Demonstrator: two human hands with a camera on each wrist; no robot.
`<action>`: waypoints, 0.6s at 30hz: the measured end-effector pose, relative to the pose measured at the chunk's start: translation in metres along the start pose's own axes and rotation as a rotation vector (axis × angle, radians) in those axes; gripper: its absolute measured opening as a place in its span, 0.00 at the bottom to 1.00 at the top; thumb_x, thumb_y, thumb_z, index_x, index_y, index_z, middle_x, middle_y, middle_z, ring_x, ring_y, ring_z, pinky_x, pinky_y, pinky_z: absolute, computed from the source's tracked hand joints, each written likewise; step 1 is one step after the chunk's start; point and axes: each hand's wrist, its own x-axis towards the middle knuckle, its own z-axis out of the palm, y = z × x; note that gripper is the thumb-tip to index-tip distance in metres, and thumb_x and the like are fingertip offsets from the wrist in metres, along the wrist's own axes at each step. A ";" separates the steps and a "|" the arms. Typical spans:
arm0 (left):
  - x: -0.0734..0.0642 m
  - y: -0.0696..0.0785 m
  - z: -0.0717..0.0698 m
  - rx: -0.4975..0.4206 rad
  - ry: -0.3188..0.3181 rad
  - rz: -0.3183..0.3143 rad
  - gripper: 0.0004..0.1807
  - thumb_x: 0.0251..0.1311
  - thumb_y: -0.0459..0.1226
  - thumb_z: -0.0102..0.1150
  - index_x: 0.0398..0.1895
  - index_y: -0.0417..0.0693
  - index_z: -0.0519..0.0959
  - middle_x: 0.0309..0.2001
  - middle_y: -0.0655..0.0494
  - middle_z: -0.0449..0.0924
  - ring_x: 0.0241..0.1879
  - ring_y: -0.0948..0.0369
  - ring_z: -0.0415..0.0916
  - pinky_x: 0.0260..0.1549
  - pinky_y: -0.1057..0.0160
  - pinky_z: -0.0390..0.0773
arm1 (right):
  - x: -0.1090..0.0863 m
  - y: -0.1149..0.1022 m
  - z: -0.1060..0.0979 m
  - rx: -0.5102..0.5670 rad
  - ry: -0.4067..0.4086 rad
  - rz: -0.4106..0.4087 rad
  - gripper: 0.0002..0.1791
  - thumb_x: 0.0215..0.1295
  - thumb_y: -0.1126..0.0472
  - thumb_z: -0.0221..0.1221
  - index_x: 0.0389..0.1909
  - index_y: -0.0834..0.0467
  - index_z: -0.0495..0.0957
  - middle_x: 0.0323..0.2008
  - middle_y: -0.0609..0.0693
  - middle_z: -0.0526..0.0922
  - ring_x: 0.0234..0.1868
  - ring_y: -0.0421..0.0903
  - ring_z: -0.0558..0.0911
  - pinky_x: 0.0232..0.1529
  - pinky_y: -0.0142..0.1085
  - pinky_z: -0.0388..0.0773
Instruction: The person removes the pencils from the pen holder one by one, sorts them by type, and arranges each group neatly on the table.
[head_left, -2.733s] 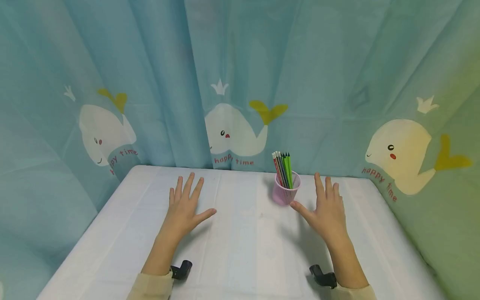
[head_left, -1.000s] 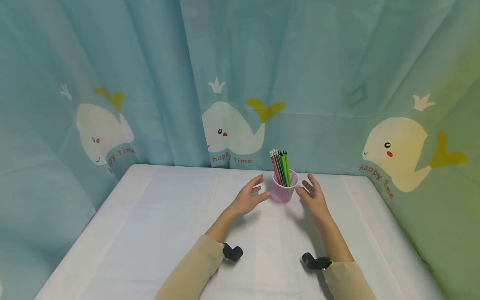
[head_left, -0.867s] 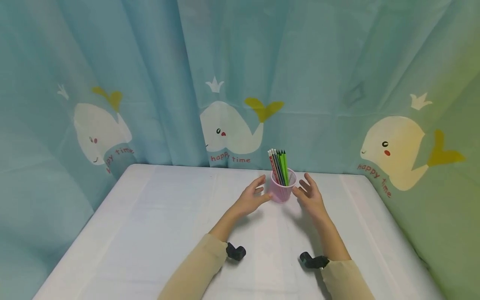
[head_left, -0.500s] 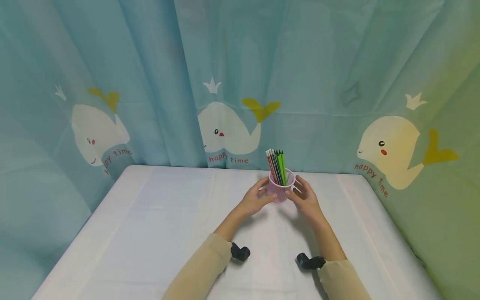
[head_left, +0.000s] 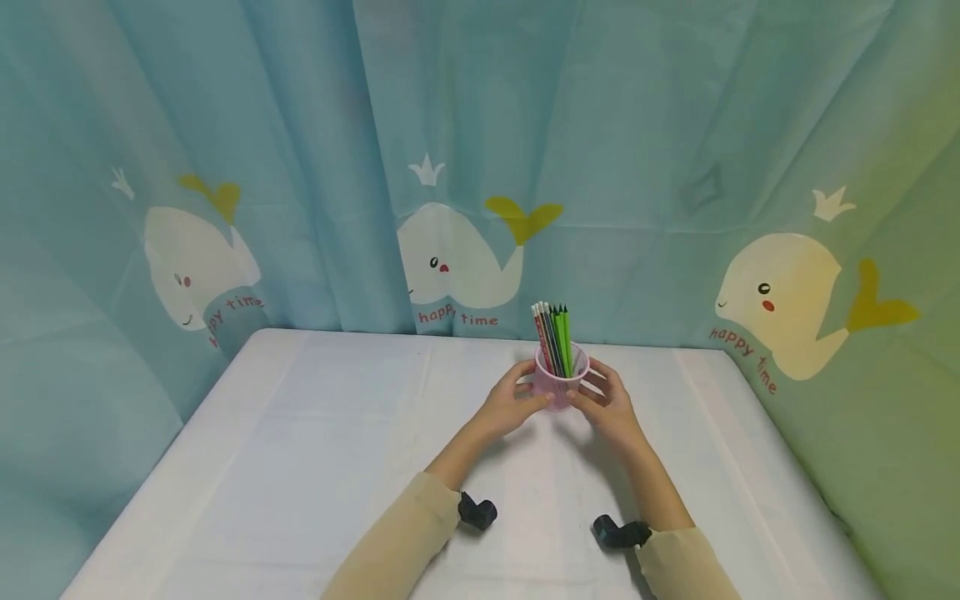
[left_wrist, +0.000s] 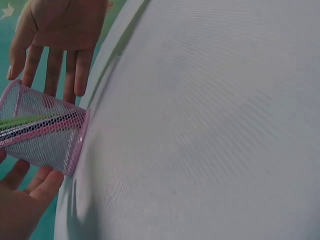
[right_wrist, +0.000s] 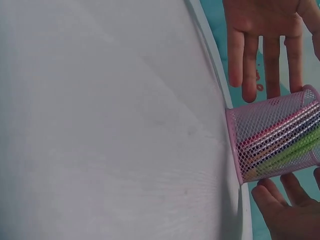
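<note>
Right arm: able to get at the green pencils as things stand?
Likely yes: the green pencils stick up out of the pink cup, nothing covering their tips. The right grip sits beside the cup, so it would probably have to rise first.

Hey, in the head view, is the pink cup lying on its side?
No, the cup is upright between the left hand and the right hand, with the pencils sticking up out of it.

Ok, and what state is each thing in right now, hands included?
Pink mesh cup: upright
Pencils: standing in the cup, leaning left
Left hand: cupped round the cup's left side
Right hand: cupped round the cup's right side
Table: covered in white
Curtain: hanging in folds behind the table
Black wrist devices: worn, one at each wrist
</note>
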 end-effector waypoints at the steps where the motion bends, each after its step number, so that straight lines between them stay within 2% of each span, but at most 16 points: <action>1: -0.001 0.000 0.000 0.004 -0.001 0.000 0.37 0.64 0.45 0.65 0.74 0.53 0.62 0.73 0.47 0.63 0.67 0.45 0.68 0.62 0.48 0.76 | -0.001 0.000 0.000 0.005 -0.002 0.000 0.44 0.67 0.61 0.65 0.77 0.53 0.49 0.74 0.62 0.60 0.71 0.61 0.67 0.64 0.39 0.74; 8: -0.010 0.001 -0.003 0.029 -0.011 0.014 0.38 0.64 0.42 0.64 0.75 0.51 0.61 0.73 0.46 0.63 0.67 0.45 0.68 0.64 0.50 0.75 | -0.006 0.002 0.002 0.005 -0.009 -0.014 0.42 0.67 0.62 0.64 0.75 0.56 0.51 0.72 0.64 0.62 0.70 0.62 0.68 0.60 0.31 0.77; 13: -0.019 0.004 -0.006 0.016 -0.031 0.011 0.37 0.64 0.42 0.64 0.75 0.50 0.61 0.73 0.46 0.62 0.67 0.45 0.68 0.64 0.50 0.74 | -0.010 0.002 0.003 -0.004 -0.015 -0.015 0.41 0.67 0.62 0.64 0.75 0.57 0.52 0.71 0.65 0.63 0.69 0.62 0.69 0.57 0.28 0.77; 18: -0.028 0.005 -0.010 0.012 -0.044 0.014 0.37 0.64 0.41 0.64 0.74 0.49 0.61 0.73 0.45 0.62 0.67 0.44 0.68 0.63 0.49 0.75 | -0.015 0.002 0.006 -0.005 -0.034 -0.012 0.42 0.66 0.62 0.64 0.74 0.58 0.52 0.72 0.65 0.62 0.69 0.63 0.69 0.58 0.29 0.78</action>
